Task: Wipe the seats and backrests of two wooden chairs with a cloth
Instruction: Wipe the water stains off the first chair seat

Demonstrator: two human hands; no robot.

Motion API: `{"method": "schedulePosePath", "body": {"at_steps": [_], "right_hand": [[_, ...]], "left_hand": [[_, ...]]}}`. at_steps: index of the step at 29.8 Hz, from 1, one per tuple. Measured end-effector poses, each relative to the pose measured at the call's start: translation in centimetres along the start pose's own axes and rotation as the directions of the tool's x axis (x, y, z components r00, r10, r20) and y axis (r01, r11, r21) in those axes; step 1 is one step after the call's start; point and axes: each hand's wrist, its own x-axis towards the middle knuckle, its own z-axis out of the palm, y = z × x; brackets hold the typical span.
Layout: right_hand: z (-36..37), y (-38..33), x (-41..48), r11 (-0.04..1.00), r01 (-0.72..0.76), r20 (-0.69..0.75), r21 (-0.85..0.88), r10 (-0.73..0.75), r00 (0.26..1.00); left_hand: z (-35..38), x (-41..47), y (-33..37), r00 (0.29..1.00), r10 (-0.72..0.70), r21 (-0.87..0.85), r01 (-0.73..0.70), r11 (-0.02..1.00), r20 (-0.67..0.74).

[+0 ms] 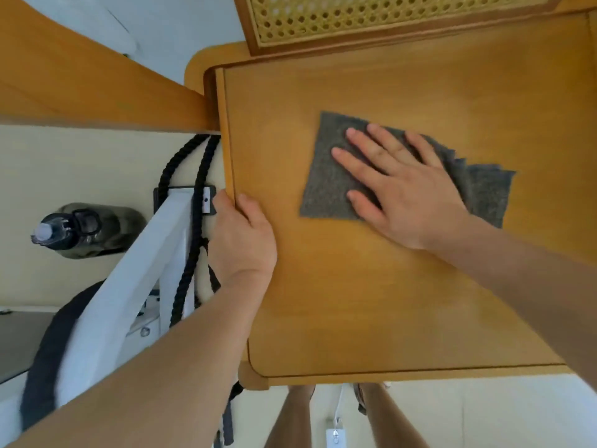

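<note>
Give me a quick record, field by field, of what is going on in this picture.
activity: wiping a wooden chair
seat: bare wood, seen from above
cloth: grey, lying on the seat
right hand: pressed flat on the cloth, fingers straight and spread
left hand: grips the seat's left edge, thumb on top
backrest: woven cane panel at the far edge, untouched
beside the chair: dark bottle and black rope, both to the left
</note>
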Motion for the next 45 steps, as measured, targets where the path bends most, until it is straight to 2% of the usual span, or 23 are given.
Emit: {"method": "schedulePosePath", "body": {"at_steps": [3, 6, 8, 10, 12, 14, 15, 16, 17, 18, 20, 22, 24, 27, 29, 31, 33, 35, 37, 38, 40, 43, 45], "right_hand": [[-0.9, 2.6, 0.5, 0.932, -0.354, -0.015, 0.076, 0.356, 0.934], [-0.7, -0.4, 2.5, 0.810, -0.556, -0.057, 0.184, 0.574, 0.817], [-0.4, -4.7, 4.3, 0.773, -0.590, -0.078, 0.234, 0.619, 0.781], [0.1, -9.5, 5.3, 0.849, -0.477, -0.059, 0.226, 0.501, 0.863], [0.3, -11.3, 5.2, 0.950, -0.246, -0.067, 0.193, 0.263, 0.963], [-0.1, -7.0, 4.5, 0.993, 0.086, -0.037, 0.085, -0.083, 0.996], [-0.3, -3.6, 4.1, 0.986, 0.164, -0.034, 0.019, -0.164, 0.986], [-0.5, 0.3, 3.5, 0.994, 0.110, -0.050, -0.015, -0.110, 0.993], [-0.9, 4.5, 2.6, 0.998, -0.068, -0.078, -0.008, 0.067, 0.995], [-1.2, 8.4, 1.3, 0.952, -0.304, -0.095, 0.031, 0.305, 0.948], [-2.3, 11.9, -0.9, 0.745, -0.648, -0.070, 0.158, 0.663, 0.745], [-1.9, 8.6, -0.7, 0.639, -0.734, -0.048, 0.230, 0.760, 0.648], [-0.9, 1.3, 0.4, 0.700, -0.661, -0.081, 0.271, 0.701, 0.709], [0.4, -9.2, 0.7, 0.902, -0.340, -0.042, 0.266, 0.363, 0.931], [0.0, -8.3, 0.5, 0.949, -0.120, -0.007, 0.293, 0.127, 0.992], [-0.2, -2.3, -0.3, 0.993, -0.001, -0.072, 0.119, 0.009, 0.997], [-0.5, 4.8, -1.8, 0.977, -0.213, -0.096, 0.020, 0.214, 0.972], [-1.1, 9.1, -3.3, 0.835, -0.540, -0.075, 0.107, 0.548, 0.833], [-0.9, 7.5, -2.7, 0.699, -0.690, -0.082, 0.189, 0.711, 0.698], [-0.6, 5.1, -2.2, 0.672, -0.708, -0.091, 0.218, 0.736, 0.670], [0.3, -1.6, -2.2, 0.714, -0.645, -0.108, 0.272, 0.689, 0.717], [1.5, -10.8, -4.7, 0.862, -0.382, 0.016, 0.333, 0.400, 0.916], [1.5, -9.7, -5.7, 0.917, -0.195, 0.001, 0.348, 0.207, 0.978]], "left_hand": [[0.1, 0.0, 0.4, 1.000, -0.020, -0.020, 0.021, 1.000, 0.014], [0.0, 0.0, 0.4, 0.999, -0.036, 0.021, 0.035, 0.999, 0.021], [0.0, 0.0, 0.5, 0.999, -0.039, 0.045, 0.038, 0.998, 0.020], [0.1, 0.2, 0.5, 0.999, -0.032, 0.056, 0.032, 0.998, 0.011], [0.2, 0.3, 0.4, 1.000, -0.020, 0.059, 0.020, 0.998, -0.001], [0.1, 0.2, 0.3, 1.000, -0.005, 0.063, 0.006, 0.998, -0.006], [0.1, 0.3, 0.1, 1.000, -0.013, 0.059, 0.013, 0.998, -0.014], [0.2, 0.3, -0.1, 1.000, -0.023, 0.053, 0.024, 0.998, -0.019], [0.4, 0.3, -0.1, 0.999, -0.031, 0.050, 0.032, 0.998, -0.019], [0.4, 0.2, 0.0, 0.999, -0.034, 0.054, 0.035, 0.998, -0.016], [0.2, 0.0, 0.3, 1.000, -0.029, 0.062, 0.029, 0.998, -0.005], [0.2, 0.1, 0.3, 1.000, -0.030, 0.061, 0.030, 0.998, -0.011], [0.1, 0.1, 0.2, 1.000, -0.024, 0.062, 0.025, 0.998, -0.018], [0.2, 0.1, 0.2, 1.000, -0.021, 0.069, 0.022, 0.997, -0.014], [0.2, 0.2, 0.1, 1.000, -0.015, 0.075, 0.016, 0.997, -0.023], [0.3, 0.2, 0.0, 1.000, -0.004, 0.082, 0.006, 0.997, -0.023], [0.4, 0.3, 0.0, 1.000, -0.005, 0.096, 0.008, 0.995, -0.025], [0.4, 0.3, 0.1, 1.000, -0.009, 0.102, 0.012, 0.995, -0.028], [0.4, 0.3, 0.1, 0.999, -0.005, 0.105, 0.009, 0.994, -0.041], [0.5, 0.3, 0.0, 0.999, -0.004, 0.105, 0.009, 0.994, -0.046], [0.4, 0.3, -0.1, 0.999, -0.008, 0.104, 0.012, 0.994, -0.043], [0.4, 0.2, -0.1, 0.999, -0.002, 0.096, 0.005, 0.995, -0.035], [0.3, 0.3, -0.3, 0.998, 0.020, 0.091, -0.016, 0.996, -0.051]]}}
